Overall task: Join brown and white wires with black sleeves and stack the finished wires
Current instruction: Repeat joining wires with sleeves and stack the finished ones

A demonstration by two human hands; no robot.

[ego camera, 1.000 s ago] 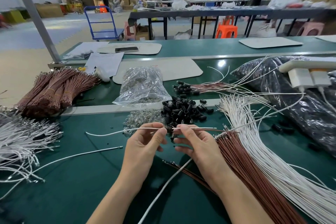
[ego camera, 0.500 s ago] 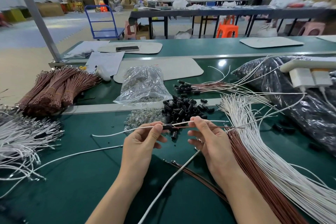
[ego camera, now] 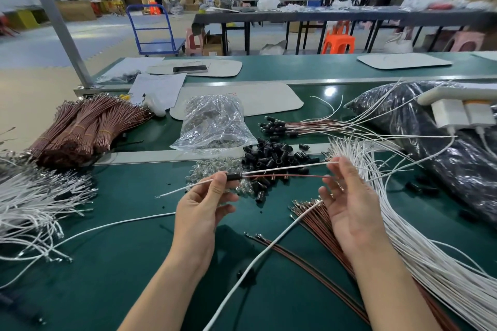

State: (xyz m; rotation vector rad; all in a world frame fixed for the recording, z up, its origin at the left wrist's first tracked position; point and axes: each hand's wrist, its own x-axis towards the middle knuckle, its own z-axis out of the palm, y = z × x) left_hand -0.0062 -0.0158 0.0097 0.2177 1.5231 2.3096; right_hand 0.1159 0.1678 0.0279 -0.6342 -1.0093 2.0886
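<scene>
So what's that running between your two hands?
In the head view, a white wire and a brown wire run from the black sleeve pinched by the left hand to the right hand.

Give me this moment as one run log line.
step: joining | left hand pinches black sleeve | white wire and brown wire run from sleeve to right hand | finished wires lie beyond loose sleeves

Green mat (ego camera: pixel 121 277) open front-left, sleeve pile (ego camera: pixel 271 153) ahead
</scene>
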